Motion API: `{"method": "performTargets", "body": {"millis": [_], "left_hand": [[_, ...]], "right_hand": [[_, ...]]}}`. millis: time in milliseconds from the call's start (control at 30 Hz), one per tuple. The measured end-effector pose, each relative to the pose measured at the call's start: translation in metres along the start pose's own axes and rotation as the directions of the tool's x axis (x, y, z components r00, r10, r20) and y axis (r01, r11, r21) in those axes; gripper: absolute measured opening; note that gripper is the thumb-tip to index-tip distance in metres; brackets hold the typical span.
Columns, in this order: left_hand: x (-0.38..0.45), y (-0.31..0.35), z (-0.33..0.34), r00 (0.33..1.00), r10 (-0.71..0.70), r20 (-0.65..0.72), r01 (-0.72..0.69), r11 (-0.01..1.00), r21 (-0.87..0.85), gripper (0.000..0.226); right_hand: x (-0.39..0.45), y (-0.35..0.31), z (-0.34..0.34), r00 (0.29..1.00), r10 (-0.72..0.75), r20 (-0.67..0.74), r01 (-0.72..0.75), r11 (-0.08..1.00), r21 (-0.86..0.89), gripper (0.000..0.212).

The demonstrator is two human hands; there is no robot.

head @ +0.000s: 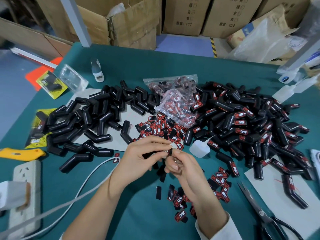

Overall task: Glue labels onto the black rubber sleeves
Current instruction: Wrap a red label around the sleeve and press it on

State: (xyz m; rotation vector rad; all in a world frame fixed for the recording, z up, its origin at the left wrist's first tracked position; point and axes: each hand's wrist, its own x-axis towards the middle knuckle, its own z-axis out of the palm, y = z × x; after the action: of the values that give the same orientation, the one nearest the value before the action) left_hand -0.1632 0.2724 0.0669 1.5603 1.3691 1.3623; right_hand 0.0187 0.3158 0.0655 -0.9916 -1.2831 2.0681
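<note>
My left hand (138, 158) and my right hand (180, 168) meet over the green table (138, 222), both pinching one small black and red label (168, 151) between their fingertips. Plain black rubber sleeves (97, 118) lie heaped to the left. Sleeves with labels on them (251, 125) are piled to the right. Loose labels (159, 129) are scattered beyond my hands, and more labels (220, 181) lie to the right of my right wrist. A small white glue bottle (200, 148) lies on its side just right of my hands.
A clear bag of labels (178, 103) sits between the piles. Scissors (263, 213) lie at the right front. A yellow cutter (20, 154), a power strip (26, 196) and a white cable (86, 186) are at the left. Cardboard boxes (187, 14) stand behind the table.
</note>
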Motion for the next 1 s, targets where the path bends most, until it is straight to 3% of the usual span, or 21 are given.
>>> {"method": "performTargets", "body": {"millis": [200,367,600,733,833,1000], "left_hand": [[-0.001,-0.004,-0.013,0.986,-0.065,0.154,0.070,0.997,-0.027,0.039],[-0.001,0.001,-0.017,0.977,-0.091,0.195,0.097,0.995,-0.022,0.043],[0.001,0.007,-0.018,0.969,-0.108,0.223,0.121,0.991,-0.048,0.046],[0.000,0.009,-0.017,0.967,-0.113,0.228,0.129,0.990,-0.056,0.049],[-0.001,0.010,-0.015,0.967,-0.092,0.238,0.114,0.990,-0.080,0.050],[0.001,0.006,-0.017,0.967,-0.069,0.245,0.095,0.991,-0.096,0.049]], "right_hand": [[0.001,0.001,-0.004,0.998,0.019,0.061,-0.025,0.995,0.092,0.053],[0.000,-0.004,-0.002,0.998,0.027,0.058,-0.033,0.993,0.116,0.054],[-0.002,-0.010,0.000,0.998,0.012,0.058,-0.012,1.000,0.014,0.045],[-0.004,-0.009,0.007,0.992,-0.124,0.010,0.124,0.974,-0.191,0.025],[-0.004,-0.008,0.008,0.985,-0.173,-0.025,0.163,0.959,-0.231,0.028],[-0.004,-0.007,0.002,0.980,-0.195,0.033,0.197,0.950,-0.242,0.031]]}}
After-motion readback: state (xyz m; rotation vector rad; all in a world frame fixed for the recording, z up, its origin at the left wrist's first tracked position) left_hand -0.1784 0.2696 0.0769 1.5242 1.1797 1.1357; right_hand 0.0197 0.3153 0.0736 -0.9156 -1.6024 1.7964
